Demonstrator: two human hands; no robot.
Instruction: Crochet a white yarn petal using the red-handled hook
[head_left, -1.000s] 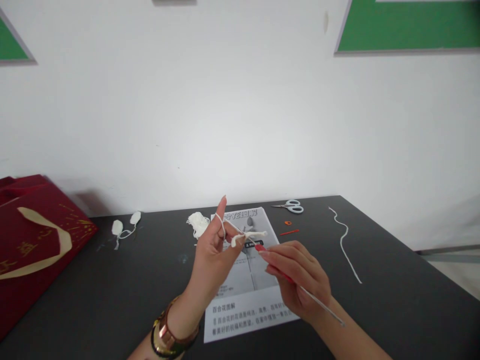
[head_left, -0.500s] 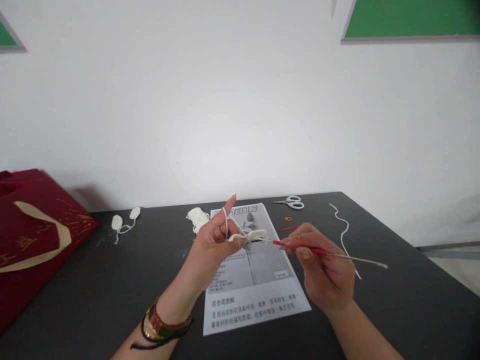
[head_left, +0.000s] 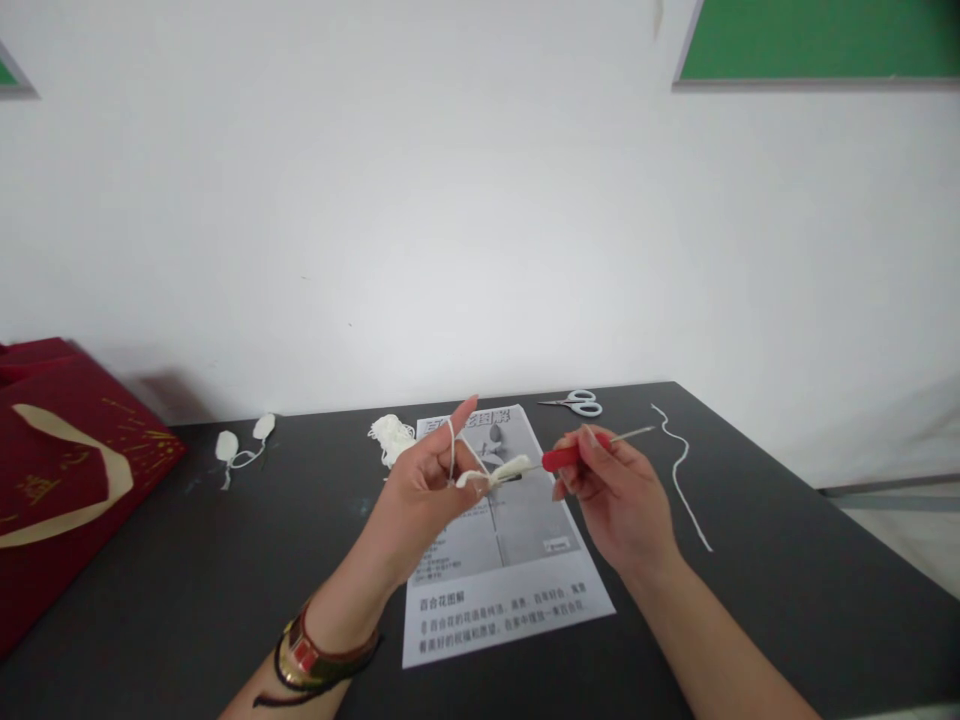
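My left hand (head_left: 424,490) is raised over the dark table (head_left: 225,560), pinching a small cream crocheted piece (head_left: 504,470) between thumb and fingers, with cream yarn looped over the raised index finger. My right hand (head_left: 615,495) grips a red-handled crochet hook (head_left: 574,455), whose tip pokes into the cream piece and whose metal end points up to the right. Both hands hover above a printed instruction sheet (head_left: 502,560).
A small heap of cream yarn (head_left: 391,437) lies behind the sheet. White scissors (head_left: 581,403) and a loose yarn strand (head_left: 682,475) lie at the right. Two cream crocheted petals (head_left: 240,447) sit at the left, near a dark red gift bag (head_left: 60,470).
My right hand swung the hook round: its metal end pointed down-right, then level, now up-right. The hand rose and moved closer to the cream piece. The left hand stayed almost still.
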